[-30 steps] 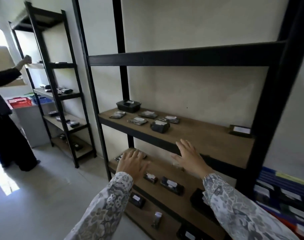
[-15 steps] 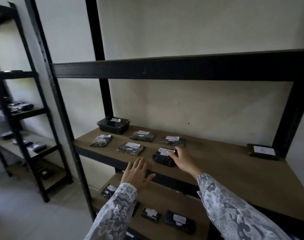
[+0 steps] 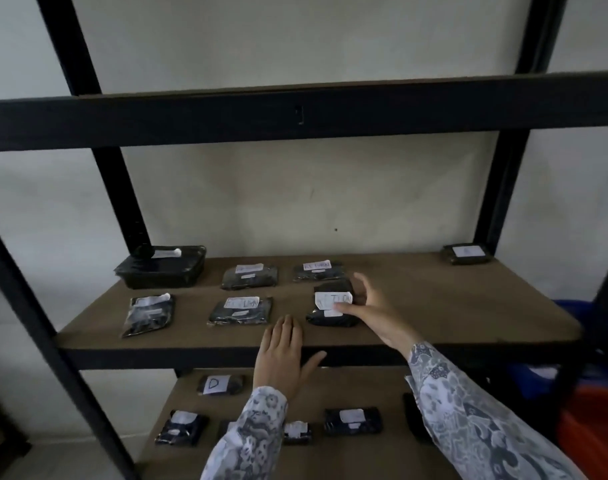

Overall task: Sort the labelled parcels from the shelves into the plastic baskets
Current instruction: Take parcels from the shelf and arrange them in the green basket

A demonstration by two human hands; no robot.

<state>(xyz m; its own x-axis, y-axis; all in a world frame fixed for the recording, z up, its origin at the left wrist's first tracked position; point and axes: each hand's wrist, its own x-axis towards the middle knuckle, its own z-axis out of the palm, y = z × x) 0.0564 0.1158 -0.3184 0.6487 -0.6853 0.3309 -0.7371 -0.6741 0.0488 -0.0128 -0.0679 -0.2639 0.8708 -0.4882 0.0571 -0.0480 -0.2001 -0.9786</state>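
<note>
Several black wrapped parcels with white labels lie on the brown middle shelf (image 3: pixel 451 306). My right hand (image 3: pixel 375 313) holds one labelled parcel (image 3: pixel 332 318) at the shelf's middle, thumb across its white label and fingers curved round its far side. My left hand (image 3: pixel 282 355) hovers flat at the shelf's front edge, fingers straight, holding nothing. Other parcels lie at the left: one at the front middle (image 3: pixel 240 310), one at the front left (image 3: pixel 148 315) and two at the back (image 3: pixel 250 276) (image 3: pixel 317 270). A lone parcel (image 3: pixel 467 254) sits in the far right corner.
A black tray (image 3: pixel 162 268) stands at the shelf's back left. The lower shelf holds more parcels, one marked D (image 3: pixel 221 384). A black crossbeam (image 3: pixel 295 112) runs overhead. Blue (image 3: pixel 534 375) and orange (image 3: pixel 593 441) baskets sit low at the right, behind the rack post.
The view has come closer to the middle shelf. My right hand has wrapped round the labelled parcel it was touching. My left hand rose to the shelf's front edge.
</note>
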